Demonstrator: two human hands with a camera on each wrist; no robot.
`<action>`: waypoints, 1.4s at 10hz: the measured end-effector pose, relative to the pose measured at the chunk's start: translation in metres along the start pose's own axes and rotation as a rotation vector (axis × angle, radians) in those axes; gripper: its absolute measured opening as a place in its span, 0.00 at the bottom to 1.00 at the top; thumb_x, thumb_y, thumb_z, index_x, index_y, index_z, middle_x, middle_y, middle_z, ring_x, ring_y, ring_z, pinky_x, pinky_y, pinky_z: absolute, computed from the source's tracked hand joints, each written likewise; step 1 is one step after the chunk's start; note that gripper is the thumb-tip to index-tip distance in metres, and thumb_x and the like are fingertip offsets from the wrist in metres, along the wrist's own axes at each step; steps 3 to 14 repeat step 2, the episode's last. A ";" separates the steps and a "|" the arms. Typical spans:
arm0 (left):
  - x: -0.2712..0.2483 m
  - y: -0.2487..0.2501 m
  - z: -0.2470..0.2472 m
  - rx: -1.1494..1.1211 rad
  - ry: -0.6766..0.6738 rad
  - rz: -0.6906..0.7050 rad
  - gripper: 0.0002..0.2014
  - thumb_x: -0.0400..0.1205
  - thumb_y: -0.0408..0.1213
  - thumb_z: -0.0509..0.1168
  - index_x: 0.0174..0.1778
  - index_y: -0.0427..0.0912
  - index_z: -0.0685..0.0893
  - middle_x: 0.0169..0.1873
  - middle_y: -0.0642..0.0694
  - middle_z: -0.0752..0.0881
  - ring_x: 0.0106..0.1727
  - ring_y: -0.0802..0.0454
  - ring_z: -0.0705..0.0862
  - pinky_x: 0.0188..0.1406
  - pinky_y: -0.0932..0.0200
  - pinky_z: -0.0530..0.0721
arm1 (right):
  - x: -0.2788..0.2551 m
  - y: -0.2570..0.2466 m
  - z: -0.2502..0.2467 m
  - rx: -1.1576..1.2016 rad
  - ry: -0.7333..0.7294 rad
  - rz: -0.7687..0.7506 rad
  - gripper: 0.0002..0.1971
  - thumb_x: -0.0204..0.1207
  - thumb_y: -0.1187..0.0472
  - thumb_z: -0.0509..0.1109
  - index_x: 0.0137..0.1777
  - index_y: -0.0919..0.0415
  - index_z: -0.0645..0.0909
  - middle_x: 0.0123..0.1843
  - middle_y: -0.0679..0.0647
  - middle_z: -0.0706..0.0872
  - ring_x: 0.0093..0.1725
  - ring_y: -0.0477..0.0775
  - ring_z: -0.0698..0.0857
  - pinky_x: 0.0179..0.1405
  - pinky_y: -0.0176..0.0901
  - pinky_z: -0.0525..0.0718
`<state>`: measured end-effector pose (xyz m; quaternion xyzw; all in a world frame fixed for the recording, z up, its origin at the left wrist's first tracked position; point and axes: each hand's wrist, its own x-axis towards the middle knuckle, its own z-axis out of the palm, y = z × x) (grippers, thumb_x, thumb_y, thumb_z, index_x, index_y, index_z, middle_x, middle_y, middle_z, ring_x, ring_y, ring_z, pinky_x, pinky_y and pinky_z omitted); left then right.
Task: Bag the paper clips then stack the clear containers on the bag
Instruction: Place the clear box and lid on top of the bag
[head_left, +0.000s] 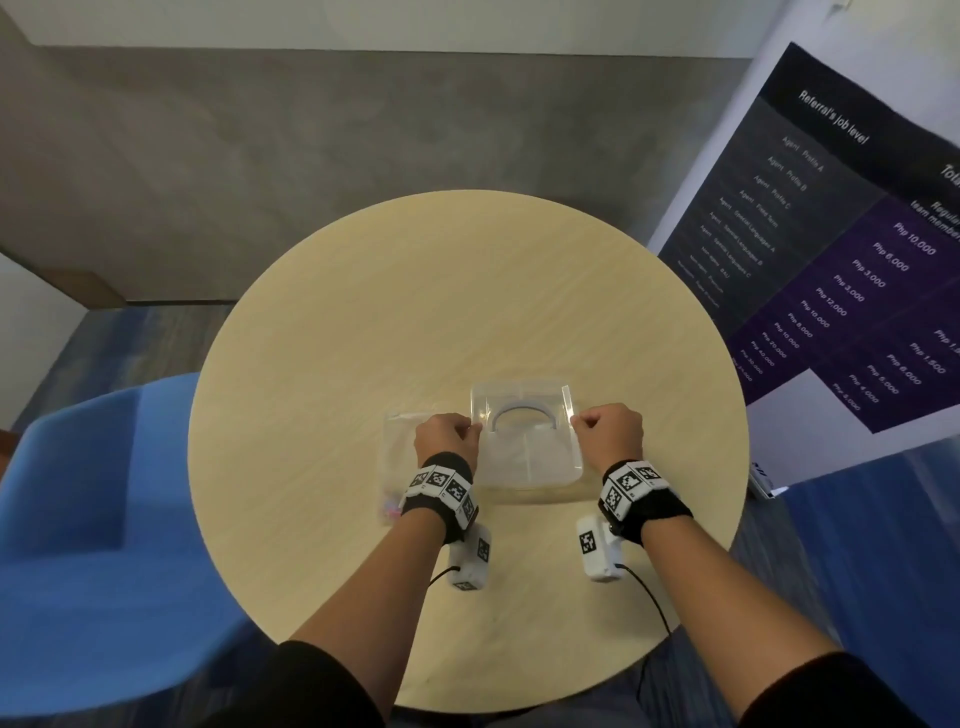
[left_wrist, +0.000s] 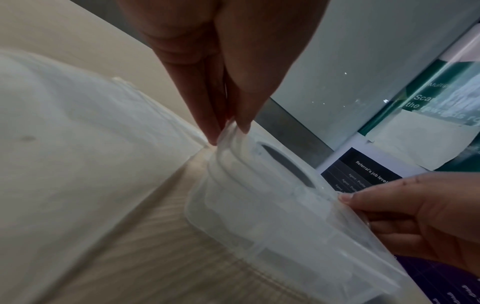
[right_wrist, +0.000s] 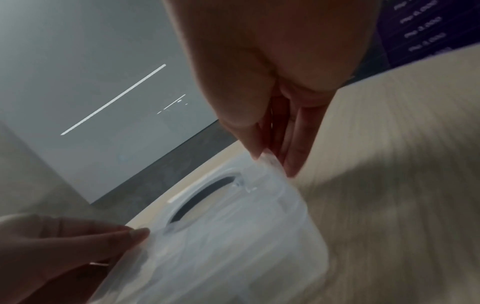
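1. Round table (head_left: 363, 312) lies under both grips.
2. Clear containers (head_left: 527, 447), between the hands, pinched at opposite rims.
3. Bag (head_left: 400, 441) lies flat beneath the left hand (head_left: 447, 439).
4. Right hand (head_left: 610, 434) pinches the right rim.

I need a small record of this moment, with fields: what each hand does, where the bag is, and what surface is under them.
left hand: pinches the left rim of the clear container
right hand: pinches the container's right rim
bag: flat on the table, left of the container, partly under the left hand
surface: round wooden table
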<state>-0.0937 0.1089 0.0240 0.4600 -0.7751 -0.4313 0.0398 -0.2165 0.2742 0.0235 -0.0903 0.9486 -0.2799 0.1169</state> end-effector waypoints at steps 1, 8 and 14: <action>0.000 -0.004 -0.003 -0.025 -0.037 0.002 0.15 0.82 0.47 0.65 0.54 0.40 0.87 0.40 0.45 0.89 0.41 0.47 0.85 0.49 0.55 0.85 | 0.010 -0.017 -0.022 -0.185 -0.235 -0.006 0.20 0.75 0.62 0.73 0.20 0.60 0.79 0.23 0.55 0.82 0.28 0.56 0.80 0.34 0.43 0.80; 0.000 -0.025 -0.013 -0.050 -0.055 0.087 0.18 0.84 0.48 0.58 0.63 0.42 0.82 0.50 0.45 0.87 0.51 0.47 0.85 0.55 0.53 0.83 | 0.032 -0.063 -0.067 -0.062 -0.259 -0.159 0.08 0.77 0.58 0.73 0.46 0.61 0.92 0.46 0.57 0.93 0.46 0.55 0.88 0.53 0.45 0.85; 0.000 -0.025 -0.013 -0.050 -0.055 0.087 0.18 0.84 0.48 0.58 0.63 0.42 0.82 0.50 0.45 0.87 0.51 0.47 0.85 0.55 0.53 0.83 | 0.032 -0.063 -0.067 -0.062 -0.259 -0.159 0.08 0.77 0.58 0.73 0.46 0.61 0.92 0.46 0.57 0.93 0.46 0.55 0.88 0.53 0.45 0.85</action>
